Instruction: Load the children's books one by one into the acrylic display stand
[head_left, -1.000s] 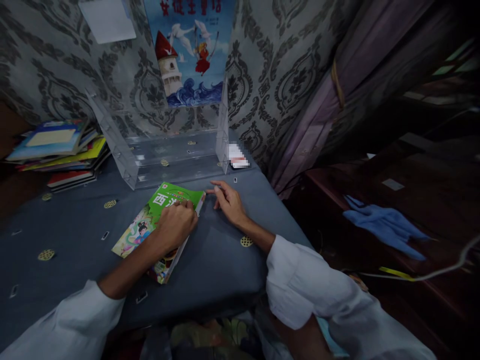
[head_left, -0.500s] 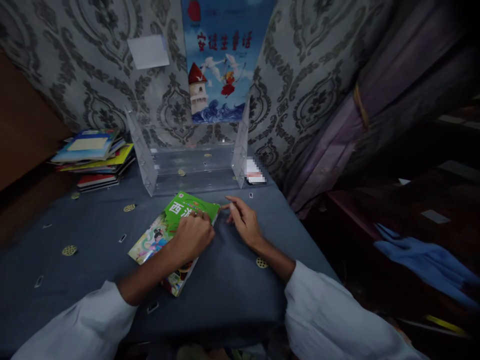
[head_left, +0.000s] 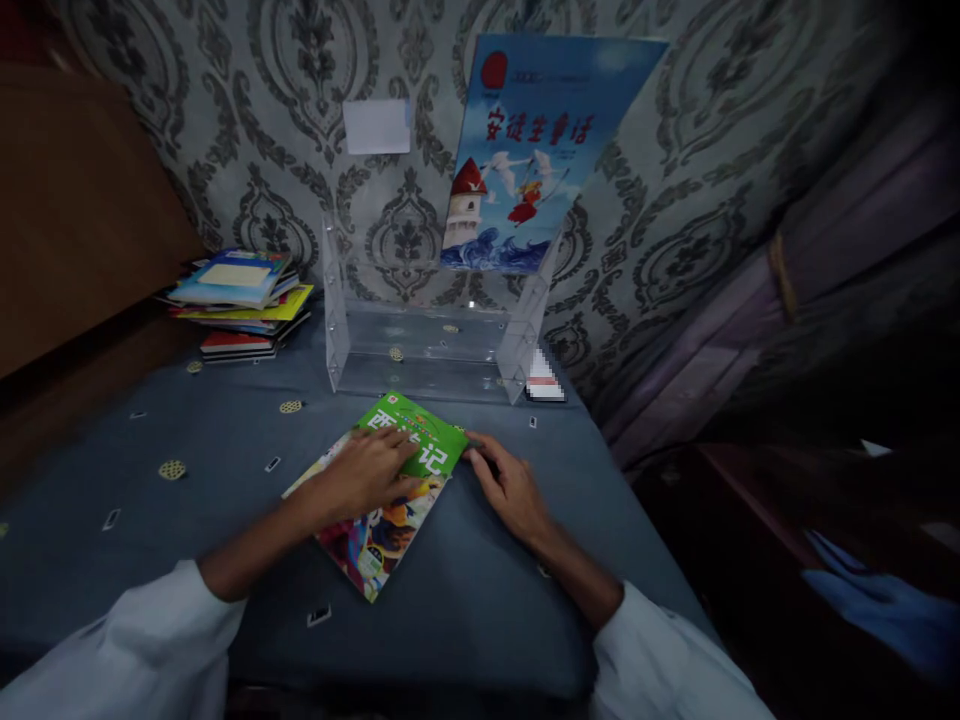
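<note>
A green picture book [head_left: 433, 458] with white Chinese characters lies tilted on the dark blue tablecloth. Across its cover rests my left hand [head_left: 369, 470], open, fingers spread and slightly blurred, hiding part of the title and picture. At the book's right corner, my right hand [head_left: 510, 488] has its thumb and forefinger closed on the edge, the other fingers curled beneath. Just beyond the book stands a clear acrylic rack [head_left: 427, 378]. In its upper part a blue book [head_left: 555, 120] with a tower and white birds on the cover leans upright.
A pile of books [head_left: 240, 290] sits at the back left, beside a brown wooden panel [head_left: 82, 200]. A white card [head_left: 377, 127] is upright behind the rack. Past the table's right edge are a tied curtain [head_left: 750, 300] and blue cloth [head_left: 885, 600] in shadow.
My left hand has gone from curled fingers to lying spread on the cover, showing more of the title. My right fingers have closed at the book's corner. The camera view has swung left.
</note>
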